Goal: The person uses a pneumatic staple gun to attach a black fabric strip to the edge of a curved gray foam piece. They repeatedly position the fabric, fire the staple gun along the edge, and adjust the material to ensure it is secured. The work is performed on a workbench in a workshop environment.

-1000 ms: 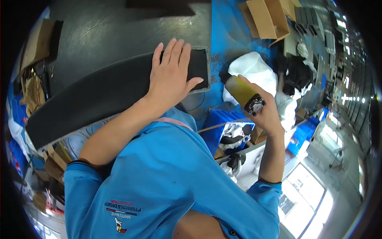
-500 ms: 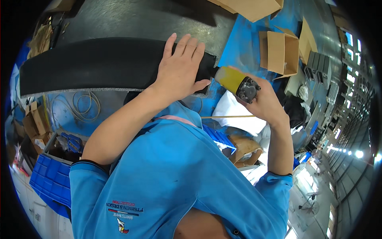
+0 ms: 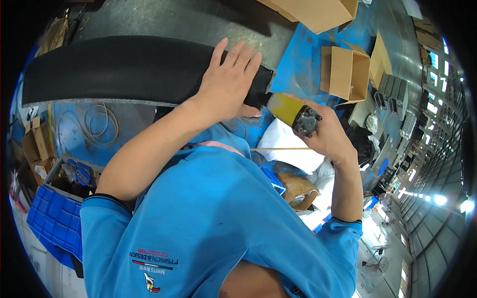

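A blue floor [image 3: 293, 62] carries an open cardboard box [image 3: 340, 73]; the left hand [image 3: 223, 89] lies flat, fingers [image 3: 242, 60] spread, on a black panel [image 3: 114, 69], while the right hand [image 3: 328, 129] grips a yellow tool [image 3: 283, 108] at its end.

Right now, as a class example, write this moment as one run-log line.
left hand: spread on black panel | right hand: gripping yellow tool by panel's right end | nearby: open cardboard box
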`<action>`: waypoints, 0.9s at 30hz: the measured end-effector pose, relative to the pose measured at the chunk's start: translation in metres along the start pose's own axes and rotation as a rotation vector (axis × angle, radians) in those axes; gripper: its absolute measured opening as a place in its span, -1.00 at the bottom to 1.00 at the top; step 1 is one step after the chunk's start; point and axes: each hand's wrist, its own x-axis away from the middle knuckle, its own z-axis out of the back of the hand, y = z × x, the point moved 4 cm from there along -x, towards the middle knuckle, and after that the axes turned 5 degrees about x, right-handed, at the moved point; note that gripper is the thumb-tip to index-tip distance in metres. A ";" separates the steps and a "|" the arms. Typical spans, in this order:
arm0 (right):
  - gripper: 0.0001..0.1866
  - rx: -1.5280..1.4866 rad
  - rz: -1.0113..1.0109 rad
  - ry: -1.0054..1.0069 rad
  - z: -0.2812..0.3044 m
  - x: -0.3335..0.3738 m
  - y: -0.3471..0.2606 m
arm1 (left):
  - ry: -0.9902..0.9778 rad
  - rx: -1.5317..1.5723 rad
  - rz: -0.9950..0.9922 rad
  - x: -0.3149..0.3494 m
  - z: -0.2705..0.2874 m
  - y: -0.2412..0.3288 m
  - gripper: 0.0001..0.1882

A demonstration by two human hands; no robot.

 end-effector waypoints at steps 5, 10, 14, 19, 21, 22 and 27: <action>-0.29 -0.074 -0.005 -0.068 0.002 0.010 0.003 | -0.085 0.001 -0.004 0.000 0.002 -0.003 0.40; -0.19 -0.097 -0.055 -0.115 -0.010 0.020 0.008 | -0.141 -0.039 0.004 -0.001 0.005 -0.001 0.47; -0.16 -0.098 -0.004 -0.056 -0.014 0.022 0.006 | -0.132 -0.037 0.001 -0.001 0.004 -0.002 0.47; -0.18 -0.007 0.004 -0.053 -0.015 0.017 0.001 | -0.115 -0.025 -0.006 -0.001 0.003 -0.003 0.45; -0.19 0.052 -0.038 -0.092 -0.014 0.014 -0.008 | -0.114 -0.026 -0.009 0.000 0.003 -0.002 0.45; -0.20 0.082 -0.084 -0.150 -0.010 0.008 -0.015 | -0.107 -0.031 -0.001 0.000 0.003 -0.002 0.45; -0.28 0.139 -0.064 -0.146 -0.003 0.005 -0.030 | -0.097 -0.039 -0.019 0.000 0.002 -0.002 0.45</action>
